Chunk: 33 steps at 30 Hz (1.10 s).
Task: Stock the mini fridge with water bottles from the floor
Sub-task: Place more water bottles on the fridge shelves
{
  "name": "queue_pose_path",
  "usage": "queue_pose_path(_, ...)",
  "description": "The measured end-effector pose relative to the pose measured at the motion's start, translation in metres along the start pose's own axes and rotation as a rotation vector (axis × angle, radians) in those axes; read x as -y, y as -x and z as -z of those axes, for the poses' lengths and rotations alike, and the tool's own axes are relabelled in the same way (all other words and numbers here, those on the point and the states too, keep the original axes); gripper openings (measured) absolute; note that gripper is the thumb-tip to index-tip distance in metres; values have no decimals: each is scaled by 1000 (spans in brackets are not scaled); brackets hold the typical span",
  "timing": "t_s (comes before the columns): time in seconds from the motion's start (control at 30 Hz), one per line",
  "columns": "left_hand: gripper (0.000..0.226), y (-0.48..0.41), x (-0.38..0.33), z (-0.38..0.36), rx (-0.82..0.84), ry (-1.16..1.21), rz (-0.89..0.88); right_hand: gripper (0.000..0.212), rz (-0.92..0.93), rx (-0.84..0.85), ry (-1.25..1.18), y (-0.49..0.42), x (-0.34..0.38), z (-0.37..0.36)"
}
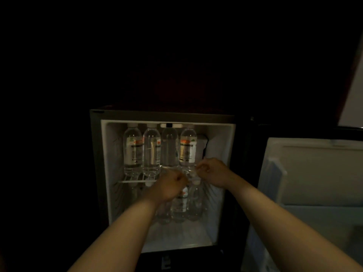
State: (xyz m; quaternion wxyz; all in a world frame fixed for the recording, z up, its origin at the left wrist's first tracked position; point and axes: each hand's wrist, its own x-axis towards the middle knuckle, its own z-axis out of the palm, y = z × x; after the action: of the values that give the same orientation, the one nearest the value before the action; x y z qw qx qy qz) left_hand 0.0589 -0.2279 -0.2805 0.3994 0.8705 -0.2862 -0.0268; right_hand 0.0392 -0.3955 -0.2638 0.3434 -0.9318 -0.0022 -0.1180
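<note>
Crowding is posing the main risk, as I am judging it: both hands are working at the front edge of the wire shelf [135,181] inside the mini fridge [106,154]. A nudge from a wrist could be tipping one of the four upright bottles [151,150] standing in a tight row on top of that shelf, knocking it against its neighbours or out over the front edge. The left hand [170,186] is curling into a loose fist just in front of the shelf's edge with its back facing the camera, so I cannot tell what, if anything, it is holding. The right hand [212,170] is hovering just above the shelf's right end with fingers bent toward something pale, and the dim light is hiding whether it is pinching a cap or a bottle. Between the two hands something clear is glinting, seemingly another bottle; if it is being wedged in, a slippery hold or a tight gap could be letting it drop. Under the shelf, the lower bottles [195,201] are crowding the bottom compartment, at least three of them upright with caps close beneath the wires. To the right of the shelf, the door [314,173] is hanging open, and whatever its rack is carrying is too dim to read.
</note>
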Motion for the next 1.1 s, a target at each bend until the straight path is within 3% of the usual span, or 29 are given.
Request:
queue_pose_path(0.2, 17, 24, -50, 8, 215, -117, 61, 31, -133, 234, 125, 47, 30, 48)
queue_pose_path(0.6, 41, 71, -188, -48, 386, -230, -103, 35, -255, 162, 255, 182, 21, 160)
queue_pose_path(0.8, 45, 99, -263, -106, 514, -260, -150, 35, -396, 100, 230, 269, -16, 219)
queue_pose_path(1.1, 48, 156, -317, -228, 725, -404, -275, 29, -609, -2, 174, 411, -91, 261)
